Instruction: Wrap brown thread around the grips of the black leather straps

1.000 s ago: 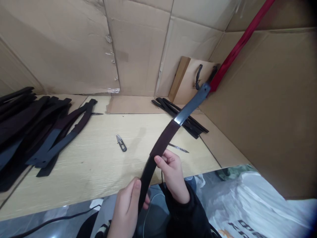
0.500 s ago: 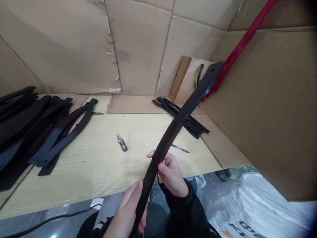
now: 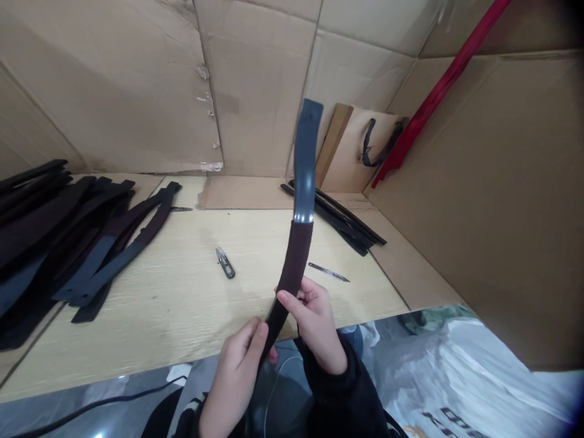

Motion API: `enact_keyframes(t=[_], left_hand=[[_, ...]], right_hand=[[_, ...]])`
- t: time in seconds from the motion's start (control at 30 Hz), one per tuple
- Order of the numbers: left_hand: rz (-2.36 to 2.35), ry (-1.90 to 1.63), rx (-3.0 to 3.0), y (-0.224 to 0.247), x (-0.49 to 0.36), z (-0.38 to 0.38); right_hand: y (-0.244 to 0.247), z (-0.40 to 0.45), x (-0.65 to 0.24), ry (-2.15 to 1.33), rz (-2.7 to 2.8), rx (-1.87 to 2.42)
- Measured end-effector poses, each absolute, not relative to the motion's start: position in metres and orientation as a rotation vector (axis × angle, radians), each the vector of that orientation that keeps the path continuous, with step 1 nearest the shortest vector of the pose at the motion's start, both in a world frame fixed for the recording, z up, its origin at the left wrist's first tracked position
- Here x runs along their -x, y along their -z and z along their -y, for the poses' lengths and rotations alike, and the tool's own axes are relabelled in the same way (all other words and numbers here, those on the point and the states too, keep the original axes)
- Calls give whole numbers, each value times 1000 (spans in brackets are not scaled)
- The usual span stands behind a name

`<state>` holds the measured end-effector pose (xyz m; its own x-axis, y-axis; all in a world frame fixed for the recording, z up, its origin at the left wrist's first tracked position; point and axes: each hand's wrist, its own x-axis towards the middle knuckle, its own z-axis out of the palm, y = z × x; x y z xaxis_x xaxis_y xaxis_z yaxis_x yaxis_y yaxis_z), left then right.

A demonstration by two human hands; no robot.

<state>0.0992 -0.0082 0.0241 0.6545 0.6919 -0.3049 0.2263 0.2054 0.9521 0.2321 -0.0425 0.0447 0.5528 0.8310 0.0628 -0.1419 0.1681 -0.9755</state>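
Between both hands I hold a long curved black strip (image 3: 305, 176), its upper end bare and shiny, with a hole-like mark near the tip. Its middle is wrapped in a dark brown ribbed covering (image 3: 297, 249). My left hand (image 3: 241, 359) is closed around the lower part, thumb on the front face. Higher up, my right hand (image 3: 314, 310) grips the covered part, its thumb across the front and fingers behind. The strip's lowest end is hidden by my left hand and lap. On the table beyond lie thread snips (image 3: 225, 263) and a thin pointed metal tool (image 3: 329, 272).
Many similar dark strips (image 3: 91, 243) are piled at the left. Several narrow black pieces (image 3: 347, 222) lie at the back right. Cardboard walls (image 3: 260, 91) enclose the table (image 3: 182, 322). A red strap (image 3: 438, 91) hangs at the right, beside a wooden block (image 3: 335, 143).
The strip has swung from leaning right to nearly upright and turned, so its shiny upper face shows. Both hands keep hold of it.
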Motion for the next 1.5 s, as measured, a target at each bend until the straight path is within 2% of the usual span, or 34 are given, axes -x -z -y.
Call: enact_keyframes(t=[0.1,0.23,0.47,0.77,1.23,1.5], left_hand=[[-966,-486,-1414,-19,-99,12],[-978,-374,-1167,-19,-95,15],[-725,-218,-965,-29,-95,13],[-893,-440,-1122,-24,-92,16],[-935,-451,-1149,-23,-92,13],[-734,-318,-1080,-30,-88,7]], right_hand=[[-43,43,-230,-841,733,1191],[-35,43,-231,-998,773,1089],[-34,42,-230,-931,784,1032],[-43,48,-231,-905,840,1224],[-50,56,-228,-481,961,1447],[-44,47,-218,-829,794,1288]])
